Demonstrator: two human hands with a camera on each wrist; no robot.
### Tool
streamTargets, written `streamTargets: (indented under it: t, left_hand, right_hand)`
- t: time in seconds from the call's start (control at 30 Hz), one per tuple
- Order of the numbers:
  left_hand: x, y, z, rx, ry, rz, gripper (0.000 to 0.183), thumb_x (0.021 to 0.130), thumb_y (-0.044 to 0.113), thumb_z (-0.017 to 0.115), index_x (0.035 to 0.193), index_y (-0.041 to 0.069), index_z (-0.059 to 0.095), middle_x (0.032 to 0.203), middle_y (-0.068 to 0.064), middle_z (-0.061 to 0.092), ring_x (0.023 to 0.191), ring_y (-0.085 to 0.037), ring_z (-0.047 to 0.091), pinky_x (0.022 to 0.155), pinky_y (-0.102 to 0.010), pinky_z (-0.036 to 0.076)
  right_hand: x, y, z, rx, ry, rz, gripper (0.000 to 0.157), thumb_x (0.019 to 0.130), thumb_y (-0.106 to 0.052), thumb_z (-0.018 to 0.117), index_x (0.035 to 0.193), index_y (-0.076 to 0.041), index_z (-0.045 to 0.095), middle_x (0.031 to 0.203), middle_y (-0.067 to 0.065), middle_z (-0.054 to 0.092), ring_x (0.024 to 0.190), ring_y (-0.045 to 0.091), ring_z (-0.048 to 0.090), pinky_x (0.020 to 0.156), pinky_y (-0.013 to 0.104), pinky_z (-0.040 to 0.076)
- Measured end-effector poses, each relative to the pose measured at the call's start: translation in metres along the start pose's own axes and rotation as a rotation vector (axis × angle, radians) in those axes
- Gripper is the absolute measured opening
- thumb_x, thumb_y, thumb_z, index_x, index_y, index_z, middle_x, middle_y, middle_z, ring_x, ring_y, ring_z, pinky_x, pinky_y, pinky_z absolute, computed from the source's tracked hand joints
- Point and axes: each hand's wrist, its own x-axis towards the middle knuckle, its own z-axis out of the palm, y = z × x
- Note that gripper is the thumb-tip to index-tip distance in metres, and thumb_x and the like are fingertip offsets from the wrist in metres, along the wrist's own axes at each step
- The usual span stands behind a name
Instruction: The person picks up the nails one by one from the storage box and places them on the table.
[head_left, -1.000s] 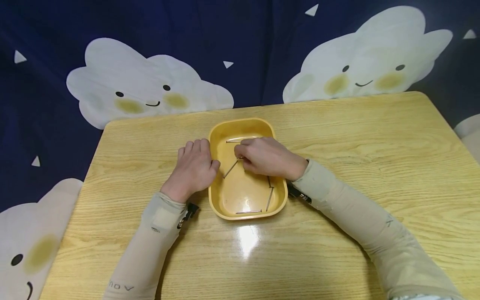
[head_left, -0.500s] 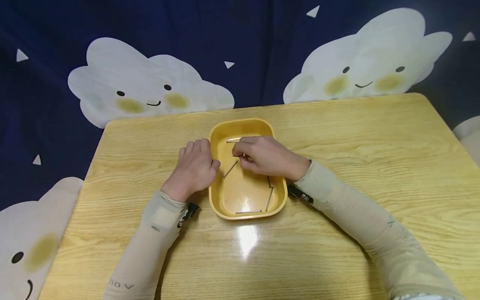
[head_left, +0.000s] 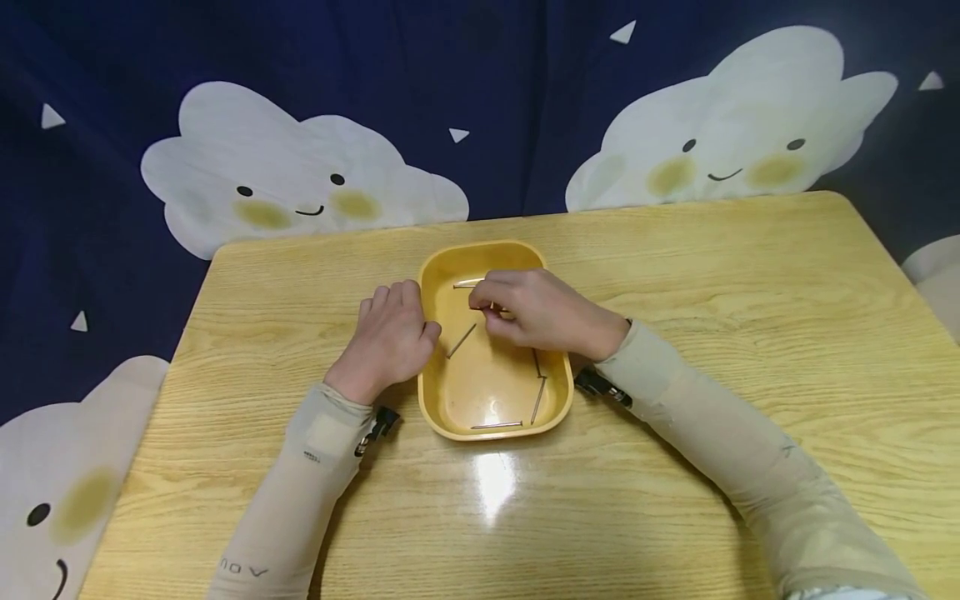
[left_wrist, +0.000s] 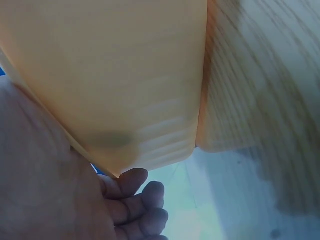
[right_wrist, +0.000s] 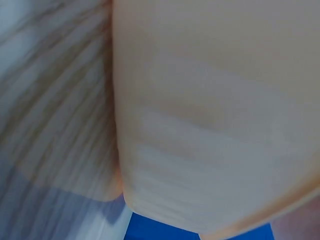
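A yellow plastic tray (head_left: 480,387) with raised walls sits on the table. My left hand (head_left: 388,337) holds its left side, thumb over the rim; in the left wrist view the curled fingers (left_wrist: 132,182) show against the outer wall (left_wrist: 115,90). Inside the tray, my right hand (head_left: 536,310) pinches a thin dark nail (head_left: 477,309) between thumb and fingers, mostly hidden by them. Just below those fingertips a loose nail (head_left: 462,341) lies slanted. Another nail (head_left: 467,285) lies by the far wall, partly covered by the hand. The right wrist view shows only the tray's outer wall (right_wrist: 210,115).
More nails lie along the tray's right side (head_left: 538,400) and near wall (head_left: 497,425). The light wooden table (head_left: 712,300) reaches back to a dark blue curtain (head_left: 517,75) with printed clouds. Small black wrist cameras sit beside both wrists, close to the tray.
My right hand has shifted slightly up and away from the slanted nail, its thumb and fingers showing more clearly apart from it. My left hand stays at the tray's rim.
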Motion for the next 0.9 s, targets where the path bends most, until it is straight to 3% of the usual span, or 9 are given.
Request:
streamTargets:
  t: [0.9]
  left_hand:
    - [0.000, 0.000, 0.001, 0.005, 0.015, 0.009, 0.031, 0.100, 0.030, 0.045, 0.111, 0.001, 0.042, 0.103, -0.014, 0.045, 0.104, -0.035, 0.041, 0.089, -0.045, 0.034]
  right_hand:
    - [-0.004, -0.001, -0.019, -0.071, -0.040, 0.034, 0.015, 0.093, -0.007, 0.066, 0.106, -0.009, 0.072, 0.100, 0.004, 0.071, 0.082, 0.017, 0.065, 0.077, 0.033, 0.057]
